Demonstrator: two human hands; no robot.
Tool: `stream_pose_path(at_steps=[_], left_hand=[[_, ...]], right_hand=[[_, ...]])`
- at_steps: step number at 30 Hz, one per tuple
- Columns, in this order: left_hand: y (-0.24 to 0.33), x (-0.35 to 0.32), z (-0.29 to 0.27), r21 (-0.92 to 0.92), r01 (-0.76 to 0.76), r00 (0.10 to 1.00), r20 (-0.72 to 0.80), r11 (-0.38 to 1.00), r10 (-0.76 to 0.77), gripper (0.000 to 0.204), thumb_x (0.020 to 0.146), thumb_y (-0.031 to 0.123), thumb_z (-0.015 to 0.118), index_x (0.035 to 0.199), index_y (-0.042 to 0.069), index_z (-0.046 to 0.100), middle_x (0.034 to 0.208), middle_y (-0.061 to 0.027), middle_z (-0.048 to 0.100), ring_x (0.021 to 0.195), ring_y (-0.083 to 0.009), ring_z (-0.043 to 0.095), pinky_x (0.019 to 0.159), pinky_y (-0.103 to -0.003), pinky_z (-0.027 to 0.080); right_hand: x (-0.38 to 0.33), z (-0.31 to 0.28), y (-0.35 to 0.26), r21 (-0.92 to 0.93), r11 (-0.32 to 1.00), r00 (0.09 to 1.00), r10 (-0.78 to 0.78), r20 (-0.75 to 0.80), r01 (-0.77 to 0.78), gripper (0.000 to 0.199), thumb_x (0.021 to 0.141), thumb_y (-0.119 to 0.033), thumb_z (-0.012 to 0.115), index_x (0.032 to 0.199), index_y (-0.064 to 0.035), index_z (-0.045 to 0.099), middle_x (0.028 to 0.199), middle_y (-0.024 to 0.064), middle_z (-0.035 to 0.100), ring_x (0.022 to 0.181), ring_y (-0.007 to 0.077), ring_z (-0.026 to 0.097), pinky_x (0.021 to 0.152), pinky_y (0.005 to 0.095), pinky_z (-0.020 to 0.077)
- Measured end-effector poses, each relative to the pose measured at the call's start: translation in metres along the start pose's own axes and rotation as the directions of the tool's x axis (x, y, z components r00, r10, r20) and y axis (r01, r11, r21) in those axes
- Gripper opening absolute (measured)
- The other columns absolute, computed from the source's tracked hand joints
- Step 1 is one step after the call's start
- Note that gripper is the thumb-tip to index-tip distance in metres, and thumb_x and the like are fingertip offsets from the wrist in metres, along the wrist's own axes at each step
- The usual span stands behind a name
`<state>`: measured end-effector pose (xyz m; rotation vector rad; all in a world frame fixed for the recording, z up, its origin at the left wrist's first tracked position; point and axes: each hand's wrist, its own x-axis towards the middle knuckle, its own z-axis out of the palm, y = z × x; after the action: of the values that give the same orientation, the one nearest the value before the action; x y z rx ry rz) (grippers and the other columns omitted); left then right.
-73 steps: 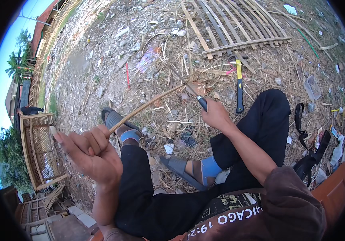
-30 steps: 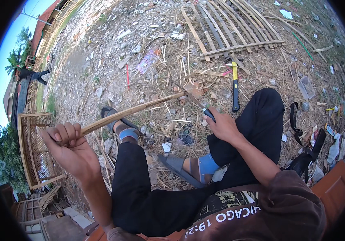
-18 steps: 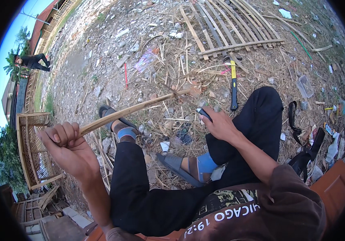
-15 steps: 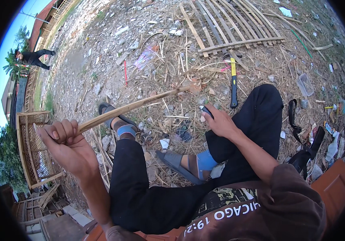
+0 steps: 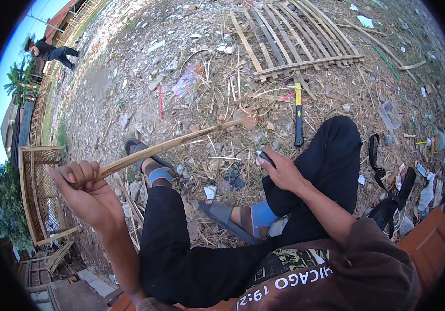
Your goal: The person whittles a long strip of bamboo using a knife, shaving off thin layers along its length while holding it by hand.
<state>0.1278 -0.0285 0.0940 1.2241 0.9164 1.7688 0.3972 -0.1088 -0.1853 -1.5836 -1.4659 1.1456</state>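
The left hand (image 5: pixel 85 189) is wrapped tight around one end of a long bamboo stick (image 5: pixel 170 146). The stick runs up and to the right from that hand, and its far tip hangs just above the right hand (image 5: pixel 279 171). The right hand rests on the knee with its fingers closed on a small dark knife handle (image 5: pixel 264 157), so it is the hand nearer the tip.

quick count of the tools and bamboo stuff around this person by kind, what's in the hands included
bamboo stick, in the left hand: 1
knife, in the right hand: 1
hammer on the ground: 1
bamboo slat panel: 1
bamboo frame: 1
total: 5
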Motion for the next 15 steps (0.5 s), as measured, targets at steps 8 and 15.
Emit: stream_pose_path(at_steps=[8,15], left_hand=[[-0.001,-0.001,-0.005,0.009,-0.005,0.998,-0.062,1.0,0.006,0.035,0.106,0.03,0.034,0.076,0.011,0.033,0.065,0.0017,0.023,0.058,-0.0093,0.023,0.06,-0.026,0.029],[0.002,-0.001,-0.008,0.008,0.008,0.999,0.045,1.0,-0.008,0.035,0.106,0.03,0.034,0.076,0.011,0.034,0.066,0.0014,0.024,0.058,-0.0095,0.024,0.062,-0.025,0.03]], right_hand=[[-0.01,0.012,-0.044,0.099,0.984,0.983,-0.156,0.101,0.146,0.04,0.096,-0.03,0.052,0.126,-0.0033,0.05,0.077,0.0258,0.063,0.073,0.0458,0.062,0.068,0.0506,0.0477],[0.013,0.012,0.015,-0.029,0.977,0.977,0.214,0.015,-0.213,0.032,0.096,-0.028,0.049,0.117,-0.0037,0.052,0.08,0.0248,0.064,0.076,0.0453,0.062,0.069,0.0514,0.0469]])
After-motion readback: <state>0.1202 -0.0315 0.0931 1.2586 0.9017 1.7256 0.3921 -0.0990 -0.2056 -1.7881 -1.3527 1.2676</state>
